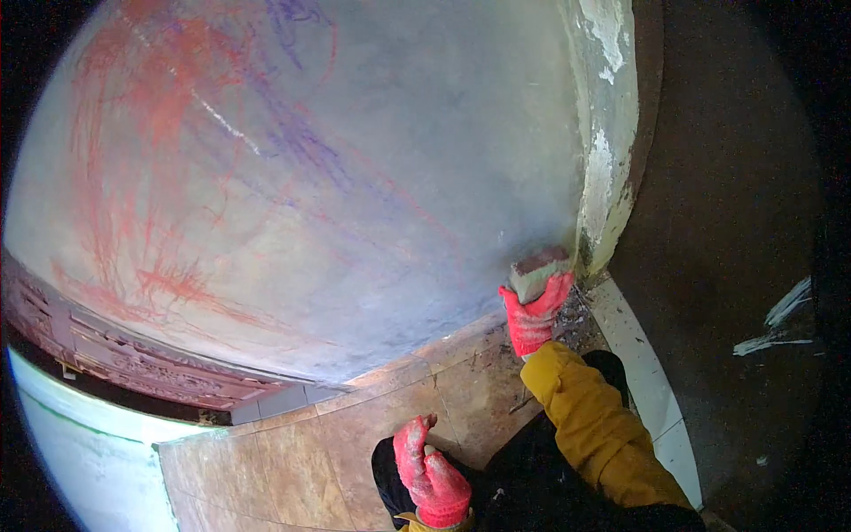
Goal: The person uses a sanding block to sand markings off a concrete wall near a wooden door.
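Observation:
My right hand (537, 318), in a dusty red knit glove, grips a rectangular block (540, 271) by its near side. Pale grey-green below, the block has a dark reddish top edge, which lies against the lower right of the grey wall (432, 146). A dark smudge surrounds that spot. Over my left knee, my left hand (429, 469) rests in a matching glove. Its fingers are curled, with a gap to the thumb and nothing seen between them. Red and purple scribbles cover the wall's left part.
Peeling paint marks the wall's right corner (602, 153), beside a dark brown surface (725, 166). Brown floor tiles (299, 459) meet the wall's foot, with dark debris near the corner. A white tiled strip (648, 359) runs at right. Lower left is a carved reddish panel (153, 366).

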`<state>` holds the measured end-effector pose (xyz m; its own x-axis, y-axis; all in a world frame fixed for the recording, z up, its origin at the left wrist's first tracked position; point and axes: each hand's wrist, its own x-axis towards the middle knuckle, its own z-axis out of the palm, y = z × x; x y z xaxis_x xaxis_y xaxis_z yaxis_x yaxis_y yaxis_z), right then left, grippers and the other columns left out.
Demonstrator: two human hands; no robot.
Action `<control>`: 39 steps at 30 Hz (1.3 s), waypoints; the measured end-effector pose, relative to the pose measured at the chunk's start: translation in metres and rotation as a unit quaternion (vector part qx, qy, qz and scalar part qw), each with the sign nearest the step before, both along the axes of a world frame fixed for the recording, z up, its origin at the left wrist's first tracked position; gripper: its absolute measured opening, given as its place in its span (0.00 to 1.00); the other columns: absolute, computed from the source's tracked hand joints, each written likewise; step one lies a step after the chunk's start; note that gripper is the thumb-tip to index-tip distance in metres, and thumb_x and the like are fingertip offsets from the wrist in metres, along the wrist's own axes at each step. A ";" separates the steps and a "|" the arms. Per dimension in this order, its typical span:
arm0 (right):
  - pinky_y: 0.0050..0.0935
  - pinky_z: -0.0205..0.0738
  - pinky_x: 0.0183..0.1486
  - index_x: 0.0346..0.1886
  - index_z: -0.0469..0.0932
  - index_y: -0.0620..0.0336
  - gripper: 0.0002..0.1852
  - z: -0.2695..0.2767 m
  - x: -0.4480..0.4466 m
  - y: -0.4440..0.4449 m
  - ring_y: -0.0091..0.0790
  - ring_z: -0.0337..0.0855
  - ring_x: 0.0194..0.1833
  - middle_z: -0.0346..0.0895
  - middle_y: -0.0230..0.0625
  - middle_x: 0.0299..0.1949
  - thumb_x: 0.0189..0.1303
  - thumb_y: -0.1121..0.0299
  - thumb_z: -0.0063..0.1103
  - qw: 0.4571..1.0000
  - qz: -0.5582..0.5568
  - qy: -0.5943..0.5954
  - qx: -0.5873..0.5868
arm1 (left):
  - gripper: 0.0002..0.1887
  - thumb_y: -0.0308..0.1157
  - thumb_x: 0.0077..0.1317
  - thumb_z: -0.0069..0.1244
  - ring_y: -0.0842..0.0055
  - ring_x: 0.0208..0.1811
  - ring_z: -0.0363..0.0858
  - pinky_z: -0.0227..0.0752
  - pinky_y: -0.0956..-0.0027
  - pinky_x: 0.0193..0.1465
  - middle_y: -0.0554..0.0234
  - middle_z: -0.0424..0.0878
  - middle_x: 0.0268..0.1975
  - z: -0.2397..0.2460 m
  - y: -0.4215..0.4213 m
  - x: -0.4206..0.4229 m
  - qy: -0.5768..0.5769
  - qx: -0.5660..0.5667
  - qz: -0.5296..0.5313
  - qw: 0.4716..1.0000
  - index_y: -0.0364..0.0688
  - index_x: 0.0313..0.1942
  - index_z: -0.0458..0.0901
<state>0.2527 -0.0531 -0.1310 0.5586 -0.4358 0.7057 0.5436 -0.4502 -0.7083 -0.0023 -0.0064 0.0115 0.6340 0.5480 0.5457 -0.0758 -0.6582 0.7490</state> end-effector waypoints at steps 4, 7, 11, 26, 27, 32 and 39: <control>0.66 0.63 0.63 0.66 0.70 0.49 0.51 0.118 0.046 -0.020 0.69 0.65 0.65 0.61 0.58 0.69 0.35 0.45 0.84 0.978 -0.045 -0.131 -0.158 | 0.22 0.39 0.77 0.36 0.57 0.53 0.80 0.72 0.57 0.60 0.43 0.80 0.52 0.003 -0.001 0.000 0.004 -0.009 -0.010 1.000 0.31 0.57 0.76; 0.65 0.65 0.61 0.65 0.71 0.46 0.48 0.179 0.064 -0.020 0.68 0.66 0.63 0.62 0.57 0.69 0.37 0.43 0.83 0.964 -0.073 -0.198 -0.162 | 0.21 0.37 0.76 0.36 0.57 0.53 0.80 0.72 0.56 0.60 0.42 0.80 0.53 0.002 -0.002 0.003 -0.009 -0.024 -0.018 1.000 0.31 0.58 0.76; 0.64 0.65 0.59 0.64 0.72 0.40 0.37 0.100 0.024 -0.016 0.60 0.70 0.61 0.66 0.48 0.66 0.49 0.49 0.76 0.945 0.035 -0.186 -0.267 | 0.20 0.32 0.72 0.38 0.56 0.54 0.80 0.72 0.55 0.60 0.42 0.80 0.54 0.000 -0.002 -0.002 -0.033 -0.036 -0.008 0.999 0.32 0.58 0.76; 0.65 0.66 0.60 0.68 0.70 0.40 0.41 0.172 0.034 0.009 0.67 0.66 0.64 0.59 0.54 0.70 0.48 0.51 0.78 0.909 -0.019 -0.262 -0.323 | 0.23 0.21 0.62 0.39 0.55 0.56 0.79 0.70 0.56 0.63 0.44 0.81 0.54 -0.016 0.008 -0.003 -0.066 -0.099 -0.046 0.992 0.32 0.58 0.77; 0.61 0.68 0.60 0.69 0.69 0.41 0.40 0.142 0.024 0.013 0.63 0.68 0.63 0.62 0.52 0.69 0.52 0.52 0.76 0.904 0.085 -0.269 -0.320 | 0.23 0.21 0.62 0.39 0.55 0.56 0.80 0.70 0.56 0.63 0.44 0.81 0.54 -0.017 0.008 -0.005 -0.057 -0.099 -0.038 0.993 0.32 0.58 0.77; 0.56 0.70 0.58 0.56 0.76 0.36 0.19 0.000 -0.015 -0.002 0.55 0.74 0.62 0.73 0.35 0.62 0.62 0.54 0.65 0.675 0.186 -0.421 -0.576 | 0.23 0.21 0.63 0.40 0.54 0.55 0.79 0.70 0.56 0.63 0.44 0.81 0.54 -0.027 0.017 -0.027 -0.034 -0.081 -0.050 0.995 0.33 0.60 0.75; 0.70 0.66 0.59 0.67 0.68 0.42 0.36 0.156 0.032 0.006 0.65 0.65 0.64 0.62 0.48 0.68 0.55 0.49 0.72 0.876 -0.012 -0.285 -0.390 | 0.25 0.25 0.69 0.41 0.54 0.61 0.76 0.67 0.54 0.67 0.43 0.75 0.60 -0.081 0.063 -0.009 -0.053 -0.035 0.028 0.998 0.31 0.66 0.67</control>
